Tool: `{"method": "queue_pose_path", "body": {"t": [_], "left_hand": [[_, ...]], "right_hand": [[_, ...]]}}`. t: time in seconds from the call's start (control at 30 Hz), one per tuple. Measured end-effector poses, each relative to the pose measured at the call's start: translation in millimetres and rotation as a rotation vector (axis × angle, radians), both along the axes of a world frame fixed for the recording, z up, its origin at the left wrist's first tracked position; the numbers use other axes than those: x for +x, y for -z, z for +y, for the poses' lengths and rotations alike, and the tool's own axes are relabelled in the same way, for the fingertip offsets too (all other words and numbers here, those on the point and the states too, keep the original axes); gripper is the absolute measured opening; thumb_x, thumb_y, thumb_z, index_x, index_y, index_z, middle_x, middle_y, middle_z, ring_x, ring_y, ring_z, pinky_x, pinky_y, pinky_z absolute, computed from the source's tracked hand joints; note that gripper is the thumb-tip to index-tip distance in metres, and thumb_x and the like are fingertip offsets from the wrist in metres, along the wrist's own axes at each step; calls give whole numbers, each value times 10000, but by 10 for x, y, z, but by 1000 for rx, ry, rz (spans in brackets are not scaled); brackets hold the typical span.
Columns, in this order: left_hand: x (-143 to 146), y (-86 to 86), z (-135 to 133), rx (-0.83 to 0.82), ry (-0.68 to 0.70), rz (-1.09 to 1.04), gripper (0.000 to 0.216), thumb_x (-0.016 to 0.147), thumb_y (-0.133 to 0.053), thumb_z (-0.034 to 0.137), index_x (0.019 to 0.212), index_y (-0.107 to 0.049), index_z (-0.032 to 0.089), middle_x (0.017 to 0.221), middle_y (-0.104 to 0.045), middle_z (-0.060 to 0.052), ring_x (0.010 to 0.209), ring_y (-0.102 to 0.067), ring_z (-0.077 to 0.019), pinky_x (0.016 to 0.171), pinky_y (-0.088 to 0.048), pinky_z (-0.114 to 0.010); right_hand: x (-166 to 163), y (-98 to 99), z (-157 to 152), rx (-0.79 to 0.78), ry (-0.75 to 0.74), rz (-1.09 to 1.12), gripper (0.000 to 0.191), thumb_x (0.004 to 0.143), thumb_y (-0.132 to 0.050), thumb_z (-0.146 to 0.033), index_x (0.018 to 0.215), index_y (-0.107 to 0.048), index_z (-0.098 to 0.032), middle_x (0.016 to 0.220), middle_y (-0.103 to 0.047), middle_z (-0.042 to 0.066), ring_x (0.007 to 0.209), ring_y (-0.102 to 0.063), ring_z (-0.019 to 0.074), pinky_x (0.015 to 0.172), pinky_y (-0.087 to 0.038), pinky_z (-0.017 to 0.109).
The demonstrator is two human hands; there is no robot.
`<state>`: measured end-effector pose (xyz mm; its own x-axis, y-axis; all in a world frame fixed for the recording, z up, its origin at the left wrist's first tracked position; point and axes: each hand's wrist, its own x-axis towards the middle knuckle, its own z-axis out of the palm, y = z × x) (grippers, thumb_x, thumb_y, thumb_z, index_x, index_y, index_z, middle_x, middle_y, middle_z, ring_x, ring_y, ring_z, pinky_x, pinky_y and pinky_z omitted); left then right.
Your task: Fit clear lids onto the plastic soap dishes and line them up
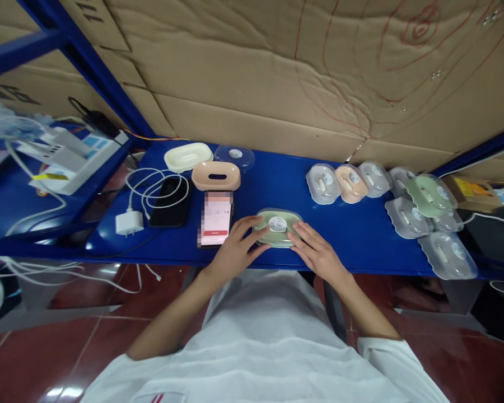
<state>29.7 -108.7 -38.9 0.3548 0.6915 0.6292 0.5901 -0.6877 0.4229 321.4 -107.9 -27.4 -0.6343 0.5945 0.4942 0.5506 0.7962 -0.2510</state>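
Observation:
A green soap dish (273,239) with a clear lid and a round label (278,224) lies near the front edge of the blue table, in front of my body. My left hand (239,244) grips its left side, fingers over the lid and thumb low at the front. On the right side, my right hand (318,250) holds it the same way. Just left of my left hand is a phone (216,218) with a lit screen. Behind the phone sit a peach soap dish (216,176), a cream soap dish (188,157) and a loose clear lid (235,156).
Several lidded soap dishes stand at the right, including a peach one (351,183) and a green one (429,195) stacked on others. At the left are a white charger (129,223) with its cable, a black device (170,201) and a power strip (78,168). Cardboard (256,73) walls the back.

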Motion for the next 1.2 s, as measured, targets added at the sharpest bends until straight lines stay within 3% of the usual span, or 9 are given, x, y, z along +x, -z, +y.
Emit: {"method": "queue_pose_path", "body": {"t": [0.2, 0.47, 0.73, 0.97, 1.13, 1.2], "left_hand": [[14, -3, -21, 42, -10, 40, 420, 997, -775, 296, 1391, -638, 237, 1378, -678, -143, 1350, -645, -313, 1092, -621, -524], [15, 21, -43, 44, -21, 42, 434, 988, -790, 278, 1398, -652, 256, 1377, -697, -135, 1322, -660, -312, 1078, -625, -530], [43, -52, -39, 79, -49, 101, 356, 1012, -756, 265, 1345, -640, 219, 1345, -679, -157, 1282, -667, -314, 1046, -633, -505], [62, -99, -30, 69, -71, 146, 330, 1020, -737, 279, 1331, -645, 223, 1330, -665, -153, 1251, -668, -317, 1042, -620, -498], [62, -71, -45, 63, -67, 147, 351, 1031, -720, 280, 1366, -636, 218, 1342, -675, -157, 1273, -670, -325, 1060, -620, -504], [67, -89, -67, 25, -62, 152, 411, 1049, -681, 257, 1449, -598, 223, 1437, -644, -171, 1360, -642, -337, 1107, -604, -513]], "right_hand": [[-7, 11, -21, 16, 4, 6, 812, 1063, -654, -149, 1745, -264, -355, 1638, -570, 69, 1547, -526, 276, 1303, -490, 550], [-2, 30, -31, 1, 20, 2, 762, 1074, -634, -154, 1727, -316, -384, 1614, -602, 39, 1523, -558, 271, 1297, -501, 559], [-18, 15, 9, -52, 42, -13, 535, 1090, -609, -232, 1615, -541, -311, 1562, -638, 104, 1549, -526, 305, 1253, -529, 572], [-21, 15, 64, -125, 32, 66, 567, 1076, -652, -322, 1620, -494, -340, 1558, -603, 115, 1539, -515, 322, 1236, -526, 585], [-70, 11, 40, -59, 67, 50, 509, 1085, -620, -283, 1586, -534, -309, 1495, -640, 123, 1499, -545, 315, 1221, -535, 550], [-105, -19, 44, -14, 104, 9, 469, 1084, -621, -303, 1551, -575, -289, 1454, -664, 128, 1460, -570, 314, 1202, -543, 529]]}}
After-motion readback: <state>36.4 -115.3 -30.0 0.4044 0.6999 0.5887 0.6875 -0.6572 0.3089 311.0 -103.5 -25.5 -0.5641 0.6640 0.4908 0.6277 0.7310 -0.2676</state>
